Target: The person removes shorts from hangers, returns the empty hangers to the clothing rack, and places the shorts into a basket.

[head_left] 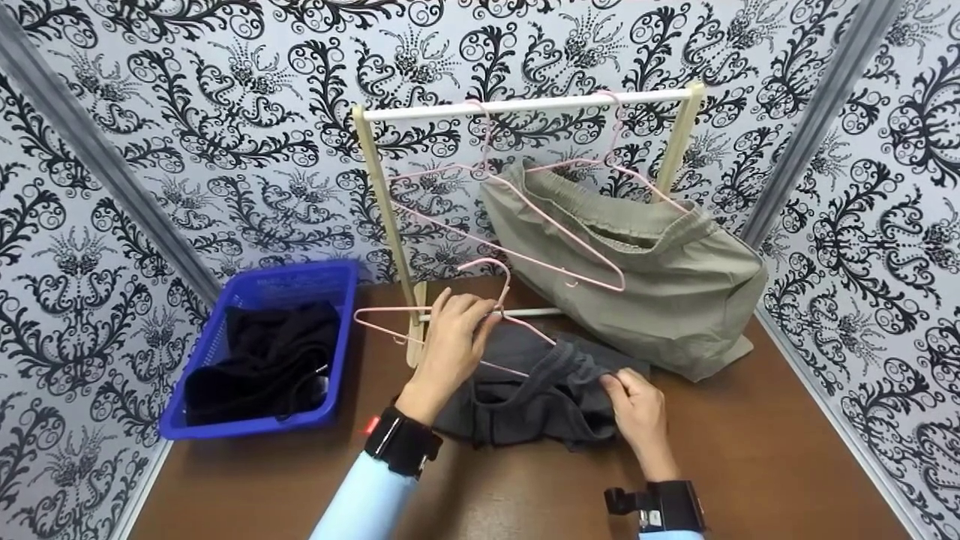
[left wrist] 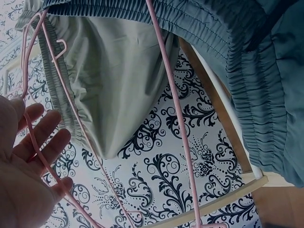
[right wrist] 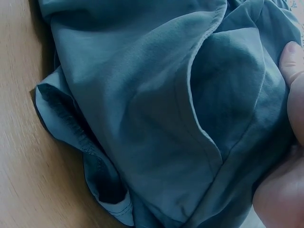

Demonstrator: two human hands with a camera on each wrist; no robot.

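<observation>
My left hand (head_left: 454, 337) pinches a pink hanger (head_left: 390, 308) just below its hook, thumb against fingers; its other fingers are loosely spread in the left wrist view. The hanger's right end passes into the gathered elastic waistband (left wrist: 256, 95) of dark grey shorts (head_left: 517, 412). At the right side of that waistband, my right hand (head_left: 637, 412) grips the cloth. The right wrist view shows the shorts' pocket opening (right wrist: 190, 90) and a leg hem (right wrist: 118, 209) over the table, with my right thumb (right wrist: 290, 59) on the fabric.
A white-barred rack (head_left: 525, 107) stands behind my hands. From it hang a bare pink hanger (head_left: 555, 221) and olive pants (head_left: 637, 300) on another hanger. Left of the rack, a blue basket (head_left: 349, 300) holds black clothing (head_left: 262, 367). Patterned walls surround the brown table (head_left: 750, 450).
</observation>
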